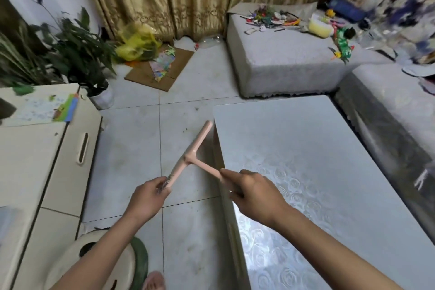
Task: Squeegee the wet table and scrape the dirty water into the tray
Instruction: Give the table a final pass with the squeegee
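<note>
the person's right hand (254, 193) was curled firmly round the stem handle of a pale pink t-shaped plastic squeegee (188, 158), and the left hand (148, 198) pinched the near end of its long blade bar between thumb and fingertips, so both hands had hold of the one tool. the blade bar ran from the left hand up and away, its far end well beyond both hands. the whole squeegee hung in the air between the hands and just ahead of them, not touching anything else. the glossy white table with a rose-embossed top (306, 172) lay under and beyond the right hand, its long edge passing just to the left of that hand's knuckles; the pale tiled floor (131, 148) lay below the left hand. whether the top was wet could not be told from its sheen. no tray could be picked out; a cream round object (113, 256) sat below the left forearm, its nature unclear. this looked like the readying step, before any stroke. the next move would likely call for the left hand to let go, and the right to lay the blade flat on the top and pull evenly toward an edge.
</note>
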